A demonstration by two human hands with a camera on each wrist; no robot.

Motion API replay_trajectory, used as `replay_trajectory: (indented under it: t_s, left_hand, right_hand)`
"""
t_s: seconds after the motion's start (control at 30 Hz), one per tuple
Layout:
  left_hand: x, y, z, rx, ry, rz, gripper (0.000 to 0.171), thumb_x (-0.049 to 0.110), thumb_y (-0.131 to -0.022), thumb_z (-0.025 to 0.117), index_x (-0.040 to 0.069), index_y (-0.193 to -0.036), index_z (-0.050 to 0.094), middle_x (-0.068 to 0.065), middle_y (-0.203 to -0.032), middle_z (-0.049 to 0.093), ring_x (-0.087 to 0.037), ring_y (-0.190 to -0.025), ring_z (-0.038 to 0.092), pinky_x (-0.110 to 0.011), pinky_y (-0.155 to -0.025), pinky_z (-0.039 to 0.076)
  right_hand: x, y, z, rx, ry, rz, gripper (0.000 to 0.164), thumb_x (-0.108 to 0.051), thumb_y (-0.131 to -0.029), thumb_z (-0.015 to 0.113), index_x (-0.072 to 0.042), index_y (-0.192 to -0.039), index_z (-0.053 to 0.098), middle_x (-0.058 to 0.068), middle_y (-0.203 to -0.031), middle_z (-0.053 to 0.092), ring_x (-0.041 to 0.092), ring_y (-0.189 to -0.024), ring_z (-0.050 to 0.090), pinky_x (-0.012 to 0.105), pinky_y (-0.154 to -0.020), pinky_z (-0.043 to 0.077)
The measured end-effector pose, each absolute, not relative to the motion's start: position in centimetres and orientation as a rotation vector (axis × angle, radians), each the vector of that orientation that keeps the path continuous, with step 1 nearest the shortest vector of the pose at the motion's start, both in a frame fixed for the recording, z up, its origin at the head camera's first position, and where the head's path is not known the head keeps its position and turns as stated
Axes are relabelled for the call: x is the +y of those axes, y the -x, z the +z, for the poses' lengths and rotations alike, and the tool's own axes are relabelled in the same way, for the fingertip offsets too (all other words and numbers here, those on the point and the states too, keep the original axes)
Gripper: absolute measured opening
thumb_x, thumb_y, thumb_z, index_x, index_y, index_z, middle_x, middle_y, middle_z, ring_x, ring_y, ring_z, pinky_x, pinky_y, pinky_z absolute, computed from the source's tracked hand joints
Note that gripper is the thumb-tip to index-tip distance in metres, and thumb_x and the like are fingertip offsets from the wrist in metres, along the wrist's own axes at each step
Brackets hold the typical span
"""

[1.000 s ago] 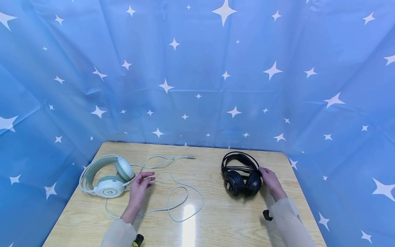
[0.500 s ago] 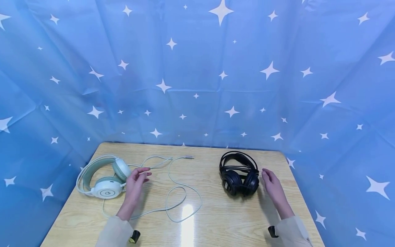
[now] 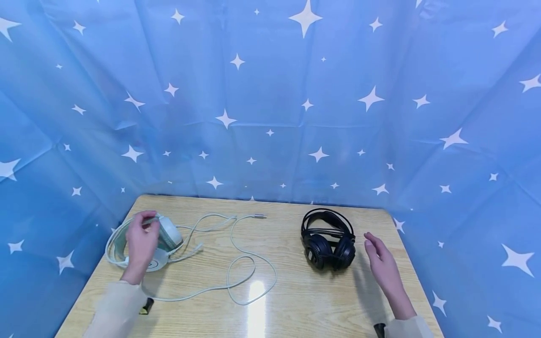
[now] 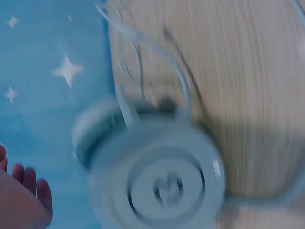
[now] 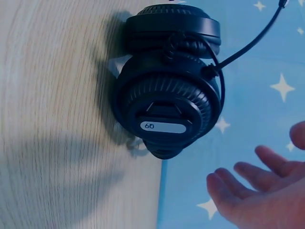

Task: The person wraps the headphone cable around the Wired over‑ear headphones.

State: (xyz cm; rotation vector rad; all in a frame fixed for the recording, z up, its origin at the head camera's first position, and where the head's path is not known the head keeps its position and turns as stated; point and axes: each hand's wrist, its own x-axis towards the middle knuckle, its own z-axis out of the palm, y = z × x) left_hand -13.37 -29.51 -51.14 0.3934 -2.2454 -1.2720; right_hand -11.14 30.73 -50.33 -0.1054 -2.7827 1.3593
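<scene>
A white headset with pale green pads [image 3: 170,233] lies on its side at the left of the table. My left hand [image 3: 142,239] hovers over it in the head view, hiding part of its headband and near ear cup. The left wrist view has a blurred round ear cup [image 4: 164,176] in front, and the hand [image 4: 24,195] apart from it with loosely bent fingers. On the right lies a black headset [image 3: 327,239], its ear cups nearest me. Just right of it my right hand [image 3: 384,265] is raised with relaxed fingers, holding nothing; the right wrist view shows this gap too.
The white headset's microphone boom [image 3: 190,254] points right. Its thin cable [image 3: 215,287] loops across the middle of the wooden table [image 3: 304,305], with the plug [image 3: 259,216] near the back edge. A blue curtain with white stars [image 3: 270,94] hangs behind and at both sides.
My left hand has moved left, from beside the white headset to over it, uncovering the microphone boom. My right hand has come away from the black headset, to the right and towards me.
</scene>
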Motion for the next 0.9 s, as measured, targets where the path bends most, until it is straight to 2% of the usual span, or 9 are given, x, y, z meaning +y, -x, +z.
replay_trajectory:
  t_s: [0.1,0.17,0.2,0.37,0.43,0.5,0.6,0.73,0.9]
  left_hand:
    - [-31.9,13.5,-51.1,-2.293,-0.45,-1.145,0.034,0.002,-0.092,0.056,-0.006,-0.125,0.06,-0.025,-0.132,0.053,-0.041,-0.118,0.052,-0.044,-0.1,0.039]
    - [-33.6,13.6,-51.4,-2.339,-0.501,-1.09,0.04,0.005,-0.093,0.057,-0.009,-0.13,0.055,-0.029,-0.139,0.044,-0.048,-0.128,0.043,-0.057,-0.106,0.034]
    - [-34.3,13.7,-51.5,-2.368,-0.539,-1.065,0.044,0.007,-0.093,0.057,-0.01,-0.134,0.053,-0.031,-0.143,0.039,-0.051,-0.131,0.038,-0.062,-0.108,0.03]
    - [-37.0,13.4,-53.0,-2.463,-0.802,-1.039,0.067,0.021,-0.097,0.057,-0.014,-0.149,0.032,-0.035,-0.156,0.019,-0.055,-0.143,0.02,-0.072,-0.112,0.016]
    - [-37.4,13.1,-53.7,-2.457,-0.904,-1.094,0.076,0.026,-0.097,0.056,-0.015,-0.152,0.023,-0.036,-0.159,0.012,-0.055,-0.146,0.014,-0.074,-0.113,0.012]
    - [-37.6,12.9,-54.3,-2.428,-0.992,-1.172,0.083,0.029,-0.097,0.055,-0.015,-0.154,0.014,-0.038,-0.16,0.005,-0.055,-0.148,0.008,-0.074,-0.114,0.01]
    - [-37.7,12.7,-55.2,-2.385,-1.119,-1.295,0.092,0.034,-0.098,0.054,-0.013,-0.156,0.0,-0.04,-0.158,0.0,-0.058,-0.147,0.008,-0.071,-0.118,0.012]
    - [-37.8,12.3,-56.1,-2.274,-1.331,-1.462,0.096,0.038,-0.099,0.051,-0.01,-0.156,-0.009,-0.042,-0.158,0.001,-0.057,-0.148,0.013,-0.06,-0.123,0.016]
    - [-38.3,11.4,-56.5,-2.228,-1.458,-1.525,0.09,0.036,-0.1,0.05,-0.015,-0.154,0.001,-0.044,-0.157,0.009,-0.055,-0.148,0.018,-0.057,-0.123,0.019]
  right_hand:
    - [30.7,10.7,-50.1,-2.782,0.115,1.367,0.061,-0.041,-0.113,0.032,0.003,-0.155,0.038,0.027,-0.161,0.034,0.046,-0.145,0.036,0.057,-0.107,0.039]
    - [30.6,10.5,-50.0,-2.777,0.127,1.375,0.062,-0.042,-0.113,0.032,0.003,-0.155,0.038,0.026,-0.162,0.033,0.046,-0.146,0.035,0.058,-0.108,0.038]
    - [30.6,10.4,-50.0,-2.775,0.131,1.386,0.062,-0.042,-0.113,0.032,0.003,-0.155,0.037,0.026,-0.163,0.032,0.046,-0.146,0.034,0.063,-0.109,0.035]
    - [30.6,10.1,-50.1,-2.783,0.158,1.393,0.063,-0.043,-0.113,0.032,0.003,-0.155,0.038,0.025,-0.163,0.031,0.046,-0.147,0.033,0.062,-0.111,0.035]
    - [30.8,10.0,-50.4,-2.788,0.176,1.393,0.063,-0.044,-0.113,0.032,0.002,-0.155,0.038,0.025,-0.162,0.033,0.045,-0.144,0.038,0.052,-0.108,0.041]
    - [30.9,10.0,-50.6,-2.788,0.198,1.404,0.063,-0.045,-0.113,0.031,0.001,-0.156,0.039,0.025,-0.161,0.036,0.044,-0.139,0.043,0.035,-0.102,0.046]
    - [31.0,9.9,-51.0,-2.778,0.232,1.44,0.063,-0.044,-0.113,0.031,0.0,-0.156,0.038,0.027,-0.157,0.041,0.041,-0.133,0.049,0.015,-0.089,0.045]
    - [31.0,9.8,-51.3,-2.75,0.238,1.508,0.061,-0.042,-0.113,0.032,0.001,-0.156,0.037,0.029,-0.155,0.043,0.038,-0.135,0.046,0.009,-0.089,0.044]
    - [31.0,9.8,-51.6,-2.708,0.201,1.578,0.059,-0.038,-0.114,0.033,0.003,-0.156,0.037,0.029,-0.157,0.039,0.038,-0.138,0.045,0.006,-0.091,0.044]
